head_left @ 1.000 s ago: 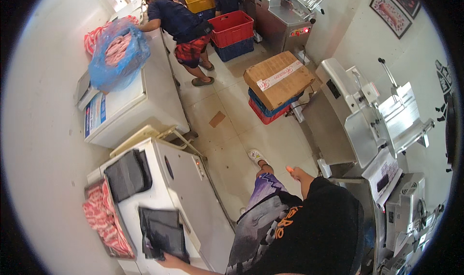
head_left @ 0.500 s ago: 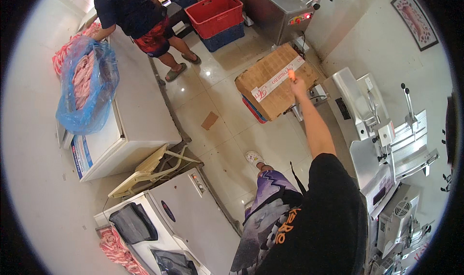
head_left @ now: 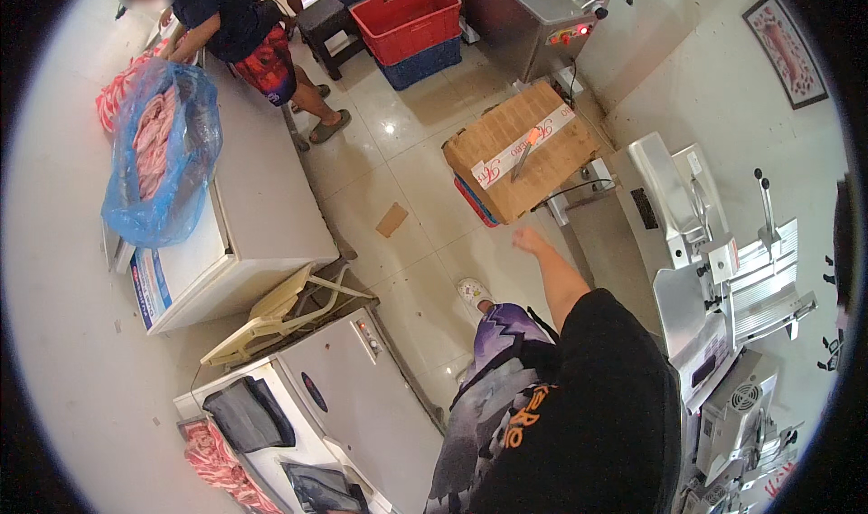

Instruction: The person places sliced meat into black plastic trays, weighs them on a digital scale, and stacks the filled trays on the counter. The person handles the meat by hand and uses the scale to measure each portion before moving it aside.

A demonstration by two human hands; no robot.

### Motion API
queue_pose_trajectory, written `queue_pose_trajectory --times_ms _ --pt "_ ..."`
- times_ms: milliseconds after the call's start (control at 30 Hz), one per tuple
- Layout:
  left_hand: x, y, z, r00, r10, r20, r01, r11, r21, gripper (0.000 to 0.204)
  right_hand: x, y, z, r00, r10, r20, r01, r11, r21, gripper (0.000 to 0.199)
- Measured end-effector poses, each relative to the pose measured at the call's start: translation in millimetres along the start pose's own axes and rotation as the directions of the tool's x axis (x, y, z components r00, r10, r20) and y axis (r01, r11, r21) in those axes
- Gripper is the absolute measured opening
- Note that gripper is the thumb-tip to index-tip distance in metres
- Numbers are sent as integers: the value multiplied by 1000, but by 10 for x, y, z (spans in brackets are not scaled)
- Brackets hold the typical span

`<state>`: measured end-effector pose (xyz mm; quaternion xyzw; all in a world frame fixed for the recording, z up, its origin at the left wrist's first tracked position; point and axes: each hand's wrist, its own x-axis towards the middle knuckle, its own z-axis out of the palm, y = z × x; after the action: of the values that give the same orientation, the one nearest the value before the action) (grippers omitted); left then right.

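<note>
While the knife point(head_left: 523, 159) lies flat on top of the cardboard box point(head_left: 551, 178), it sits near the box's centre, across a white tape strip point(head_left: 495, 166). The orange handle end points to the box's far edge and the blade tip to the near edge.

Handling (judgement):
- Knife: light, rigid, thin metal blade w/ a sharp edge. Blade is likely slick. Take hold at the orange handle only, never the blade.
- Box lid: corrugated, prob. gives a little under pressure, so lift the knife straight off rather than press down.

Hands:
- Right hand point(head_left: 527, 240): extended on a bare forearm and stops short of the box's near edge, apart from it. Nothing visible in it. Too small and blurred to tell whether the fingers are spread or curled.
- Left hand: out of view.

Surroundings, ref. the box:
- Under it: stacked blue and red crates point(head_left: 476, 203).
- Right of it: steel slicer machine point(head_left: 687, 216).
- Left of it, on the tile floor: cardboard scrap point(head_left: 391, 219).
- Further left: white chest freezer point(head_left: 262, 216) carrying a blue bag of meat point(head_left: 158, 152).
- Beyond it: red crate point(head_left: 407, 17), w/ another person point(head_left: 240, 21) standing at the freezer.
</note>
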<state>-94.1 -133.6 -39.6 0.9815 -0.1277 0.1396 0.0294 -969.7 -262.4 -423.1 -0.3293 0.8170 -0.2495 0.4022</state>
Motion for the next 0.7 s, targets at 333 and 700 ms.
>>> queue_pose_trajectory --times_ms 333,700 --pt "416 -1065 266 999 -44 15 44 999 -28 46 -1099 1008 706 657 569 494 -381 816 -434 26" --pt "610 -1268 -184 952 305 -15 -228 677 -700 42 -2194 -1681 2692 754 -447 482 456 884 105 28"
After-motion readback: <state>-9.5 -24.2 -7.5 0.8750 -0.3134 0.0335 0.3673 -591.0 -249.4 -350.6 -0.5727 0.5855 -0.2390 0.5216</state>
